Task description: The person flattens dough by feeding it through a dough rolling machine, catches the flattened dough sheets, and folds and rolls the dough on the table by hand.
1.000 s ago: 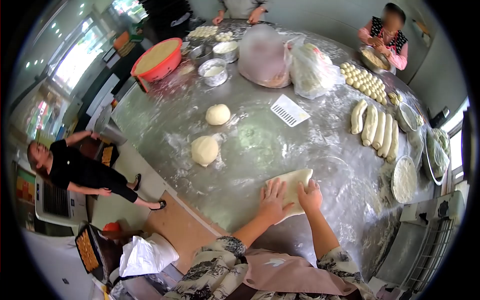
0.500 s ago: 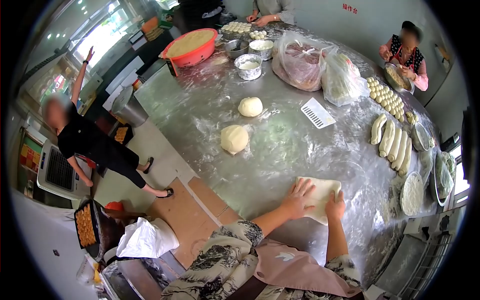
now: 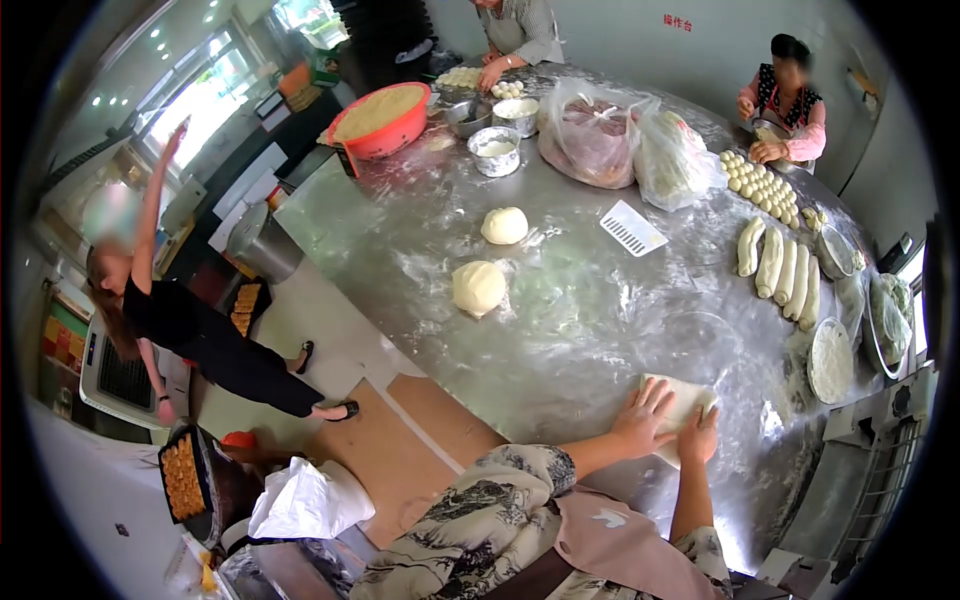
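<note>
A flattened, folded sheet of pale dough (image 3: pixel 686 396) lies near the front edge of the floured metal table (image 3: pixel 590 320). My left hand (image 3: pixel 642 420) rests on its left part, fingers stretched out and spread. At the right edge of the sheet, my right hand (image 3: pixel 697 438) grips the dough with its fingers curled, partly hidden from above. Farther up the table sit two round dough balls, a nearer one (image 3: pixel 479 288) and a farther one (image 3: pixel 505 226). A white slotted scraper (image 3: pixel 632 228) lies to their right.
Dough rolls (image 3: pixel 770 262) and rows of small dough pieces (image 3: pixel 757 187) lie at right, beside a floury plate (image 3: pixel 830 360). A red basin (image 3: pixel 385 125), flour bowls (image 3: pixel 494 152) and filled plastic bags (image 3: pixel 590 140) stand farther back. Two people work across the table; another (image 3: pixel 190 310) stands left.
The dough sheet and both my hands have shifted right in view, and the sheet looks smaller. The person at left has turned and leaned. The person at the far side has leaned in.
</note>
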`<state>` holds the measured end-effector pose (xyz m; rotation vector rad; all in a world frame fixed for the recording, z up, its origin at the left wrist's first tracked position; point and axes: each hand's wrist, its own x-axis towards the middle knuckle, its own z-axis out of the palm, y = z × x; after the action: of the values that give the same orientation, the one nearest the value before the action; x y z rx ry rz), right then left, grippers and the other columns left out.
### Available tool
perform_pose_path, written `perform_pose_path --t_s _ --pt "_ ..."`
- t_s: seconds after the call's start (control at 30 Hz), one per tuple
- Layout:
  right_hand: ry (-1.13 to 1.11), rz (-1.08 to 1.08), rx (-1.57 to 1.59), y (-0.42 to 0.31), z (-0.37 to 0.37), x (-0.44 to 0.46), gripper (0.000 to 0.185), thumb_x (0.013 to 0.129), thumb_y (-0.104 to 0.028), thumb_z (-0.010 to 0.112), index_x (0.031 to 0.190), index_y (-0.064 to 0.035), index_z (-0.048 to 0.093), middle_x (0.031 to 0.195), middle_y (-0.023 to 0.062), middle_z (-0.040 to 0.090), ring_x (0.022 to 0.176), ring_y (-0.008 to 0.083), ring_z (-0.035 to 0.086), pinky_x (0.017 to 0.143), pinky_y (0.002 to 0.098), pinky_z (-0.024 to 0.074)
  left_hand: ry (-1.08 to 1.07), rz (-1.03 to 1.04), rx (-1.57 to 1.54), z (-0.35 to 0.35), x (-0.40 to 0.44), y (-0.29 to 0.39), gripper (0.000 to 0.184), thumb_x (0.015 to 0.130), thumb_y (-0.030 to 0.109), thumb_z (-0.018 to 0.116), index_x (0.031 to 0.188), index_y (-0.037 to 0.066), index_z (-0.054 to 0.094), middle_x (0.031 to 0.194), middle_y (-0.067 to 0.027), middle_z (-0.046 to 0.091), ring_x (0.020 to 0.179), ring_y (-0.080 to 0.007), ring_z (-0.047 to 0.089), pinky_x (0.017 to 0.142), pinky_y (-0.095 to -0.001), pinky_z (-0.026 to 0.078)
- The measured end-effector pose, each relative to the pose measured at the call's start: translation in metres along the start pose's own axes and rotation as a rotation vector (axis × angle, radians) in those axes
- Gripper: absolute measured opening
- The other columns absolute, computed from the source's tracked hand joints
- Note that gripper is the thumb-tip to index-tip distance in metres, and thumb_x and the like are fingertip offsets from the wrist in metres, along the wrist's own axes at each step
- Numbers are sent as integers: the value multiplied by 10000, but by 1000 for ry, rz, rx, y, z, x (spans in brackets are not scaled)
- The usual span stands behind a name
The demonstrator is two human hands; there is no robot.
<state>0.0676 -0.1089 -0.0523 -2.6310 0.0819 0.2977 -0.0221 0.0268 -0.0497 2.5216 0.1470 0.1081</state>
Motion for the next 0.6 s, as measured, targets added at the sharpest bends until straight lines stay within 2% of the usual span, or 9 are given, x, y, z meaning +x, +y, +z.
perform_pose_path --t_s 0.1,0.2,0.23,0.27,0.3,0.33,0.37,0.47,0.6 --pt "-56 -157 325 19 0 18 522 959 -390 437 1375 -74 447 1237 241 573 1115 403 562 925 441 444 133 43 -92 10 -2 -12 803 859 441 607 1458 17 281 1528 -223 198 1420 -418 147 1137 -507 183" --pt "153 -338 51 39 1 38 448 944 -322 485 1294 -44 508 1232 235 570 1077 412 564 943 449 443 370 165 -249 27 -12 -13 787 858 374 634 1432 -47 297 1474 -298 265 1377 -458 240 1125 -501 218" --pt "62 -173 88 4 -38 16 446 940 -334 490 1262 -28 532 1252 243 553 1068 426 566 941 467 446 348 187 -199 32 -18 -18 779 850 352 646 1417 -64 310 1462 -303 285 1371 -453 257 1118 -499 230" --pt "-31 -406 -105 23 -40 37 469 932 -355 504 1242 -7 544 1256 256 548 1090 433 554 923 484 450 318 232 -156 36 -20 -21 771 842 330 658 1401 -82 323 1449 -309 306 1366 -448 274 1112 -497 243" --pt "147 -408 -44 10 -57 30 494 910 -402 532 1242 -37 544 966 258 649 914 436 616 779 504 490 307 212 -220 19 -27 -6 730 840 316 654 1367 -94 358 1399 -326 366 1306 -466 352 1081 -503 288" --pt "39 -266 -48 -24 -99 12 435 902 -382 540 1198 -66 577 957 253 650 920 424 617 781 506 487 163 210 -199 20 -25 -10 680 839 300 650 1331 -94 394 1353 -323 417 1243 -468 418 1048 -527 318" --pt "101 -324 3 -25 -117 13 388 894 -377 546 1150 -89 599 964 228 656 925 415 620 777 513 484 335 337 -78 33 -30 -16 655 843 296 645 1318 -87 408 1317 -320 448 1219 -464 441 1037 -547 327" --pt "81 -310 -148 -50 -211 -6 314 892 -353 538 1109 -134 598 940 167 671 909 372 637 767 487 497 234 290 -14 42 -29 -14 627 847 282 629 1334 -45 408 1337 -288 446 1245 -452 421 1059 -542 305" --pt "379 -307 -234 -24 -349 2 253 883 -353 547 1051 -166 579 871 140 657 842 365 637 718 463 507 190 238 42 27 -31 0 602 837 245 624 1336 -21 416 1328 -247 466 1252 -432 418 1069 -523 303"
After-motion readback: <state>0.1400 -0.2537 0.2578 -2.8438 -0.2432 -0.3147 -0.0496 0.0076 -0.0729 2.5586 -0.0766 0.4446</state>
